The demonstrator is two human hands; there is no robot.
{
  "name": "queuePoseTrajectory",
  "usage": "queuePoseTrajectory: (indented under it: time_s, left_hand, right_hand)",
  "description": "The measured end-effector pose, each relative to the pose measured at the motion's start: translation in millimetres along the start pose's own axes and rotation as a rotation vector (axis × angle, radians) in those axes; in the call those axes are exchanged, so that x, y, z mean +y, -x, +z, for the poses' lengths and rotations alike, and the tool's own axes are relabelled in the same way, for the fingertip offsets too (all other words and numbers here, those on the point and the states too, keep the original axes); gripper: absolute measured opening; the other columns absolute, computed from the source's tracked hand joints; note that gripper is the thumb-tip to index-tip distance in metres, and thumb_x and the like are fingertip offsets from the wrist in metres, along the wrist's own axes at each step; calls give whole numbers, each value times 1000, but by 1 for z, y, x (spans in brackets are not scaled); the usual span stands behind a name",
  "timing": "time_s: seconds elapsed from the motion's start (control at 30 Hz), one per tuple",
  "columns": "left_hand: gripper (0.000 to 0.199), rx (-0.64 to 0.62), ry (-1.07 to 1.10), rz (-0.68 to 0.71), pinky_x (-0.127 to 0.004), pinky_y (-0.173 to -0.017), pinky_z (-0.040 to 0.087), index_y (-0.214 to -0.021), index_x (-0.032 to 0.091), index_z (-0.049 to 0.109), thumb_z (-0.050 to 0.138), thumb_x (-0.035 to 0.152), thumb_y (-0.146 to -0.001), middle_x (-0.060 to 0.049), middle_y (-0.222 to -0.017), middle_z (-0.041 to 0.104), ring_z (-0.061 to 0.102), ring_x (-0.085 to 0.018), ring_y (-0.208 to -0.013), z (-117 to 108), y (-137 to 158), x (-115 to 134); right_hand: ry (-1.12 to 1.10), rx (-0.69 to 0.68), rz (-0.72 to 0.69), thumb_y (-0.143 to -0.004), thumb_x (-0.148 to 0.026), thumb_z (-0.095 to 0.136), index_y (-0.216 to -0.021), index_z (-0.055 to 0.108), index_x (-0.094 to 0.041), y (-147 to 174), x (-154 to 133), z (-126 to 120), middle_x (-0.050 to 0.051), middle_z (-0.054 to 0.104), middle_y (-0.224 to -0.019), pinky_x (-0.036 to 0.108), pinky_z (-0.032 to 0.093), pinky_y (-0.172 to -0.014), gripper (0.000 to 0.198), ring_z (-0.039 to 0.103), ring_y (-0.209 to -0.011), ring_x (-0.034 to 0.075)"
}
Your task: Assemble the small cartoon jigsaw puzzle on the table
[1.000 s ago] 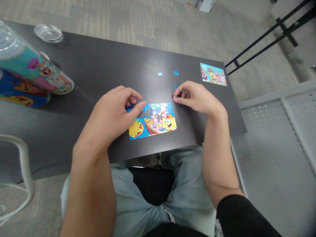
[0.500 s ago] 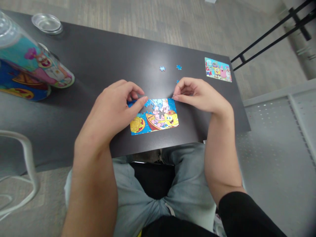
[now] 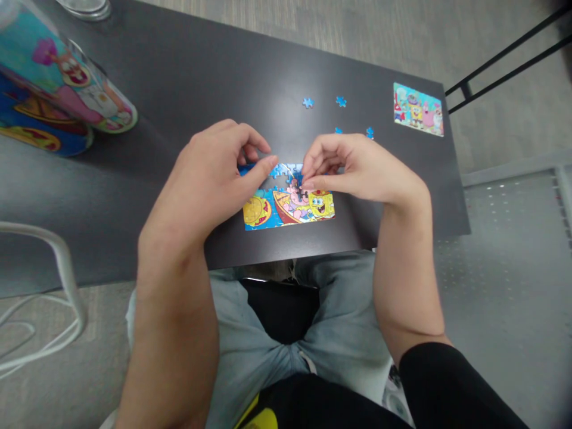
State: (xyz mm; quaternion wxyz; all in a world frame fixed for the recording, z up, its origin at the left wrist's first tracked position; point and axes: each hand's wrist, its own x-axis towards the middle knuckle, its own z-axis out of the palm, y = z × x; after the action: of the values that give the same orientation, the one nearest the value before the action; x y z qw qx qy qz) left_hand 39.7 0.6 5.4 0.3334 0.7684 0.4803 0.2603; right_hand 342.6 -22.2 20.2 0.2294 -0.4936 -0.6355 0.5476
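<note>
A partly assembled cartoon jigsaw puzzle [image 3: 288, 208] lies near the table's front edge, with gaps in its upper middle rows where the dark tabletop shows. My left hand [image 3: 214, 179] rests at the puzzle's upper left, its thumb on the top edge and its fingers curled loosely apart from the thumb. Over the upper right part of the puzzle, my right hand [image 3: 353, 164] has its thumb and fingertips pinched on a small blue puzzle piece [image 3: 298, 177], largely covered by the fingers. Loose blue pieces [image 3: 308, 103] lie beyond the hands.
On the dark table [image 3: 214, 77], a finished cartoon puzzle [image 3: 419, 110] lies by the right edge. Two printed cartoon tins [image 3: 92, 98] stand at the left, with clear round lids [image 3: 89, 9] behind them. A white curved tube [image 3: 67, 268] is at lower left.
My right hand has moved left from the puzzle's upper right corner to over its upper middle-right. My left hand stays at the upper left edge. The view has shifted slightly.
</note>
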Motion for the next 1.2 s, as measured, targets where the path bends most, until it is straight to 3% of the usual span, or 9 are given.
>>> queuePoseTrajectory:
  time_s: [0.13, 0.33, 0.77, 0.97, 1.2]
  left_hand:
    - [24, -2, -15, -15, -58, -110, 63, -113, 33, 86, 83, 56, -109, -9, -121, 84, 81, -38, -115, -1, 1, 3]
    - [25, -10, -36, -12, -59, -109, 62, -118, 29, 87, 83, 52, -111, -10, -120, 83, 78, -36, -112, -3, 2, 4]
    - [31, -19, -58, -8, -53, -106, 62, -124, 26, 89, 77, 52, -112, -8, -122, 82, 76, -32, -110, -4, 3, 6]
    - [31, -13, -33, 3, -54, -104, 60, -124, 25, 89, 80, 52, -113, -8, -121, 81, 76, -32, -109, -3, 3, 3]
    - [27, -16, -54, -9, -56, -105, 62, -123, 29, 89, 80, 53, -113, -7, -123, 83, 78, -34, -112, -3, 3, 1]
  right_hand:
    - [29, -2, 41, -91, -40, 115, -107, 88, -34, 1, -7, 2, 5, 94, -104, 53, 82, -97, 32, 92, -111, 36]
    - [80, 24, 110, -88, -30, 115, -108, 89, -35, 2, -18, 6, 5, 96, -109, 59, 79, -102, 32, 91, -113, 38]
    - [96, -5, 77, -94, -30, 111, -109, 90, -35, 1, -17, 5, 6, 95, -111, 58, 77, -105, 27, 89, -112, 36]
    - [115, -5, 83, -90, -27, 112, -107, 91, -35, 0, -17, 6, 5, 94, -109, 57, 78, -107, 29, 89, -112, 37]
    - [113, -30, 17, -102, -26, 104, -111, 93, -28, 1, -14, 2, 4, 95, -108, 47, 73, -106, 15, 90, -109, 30]
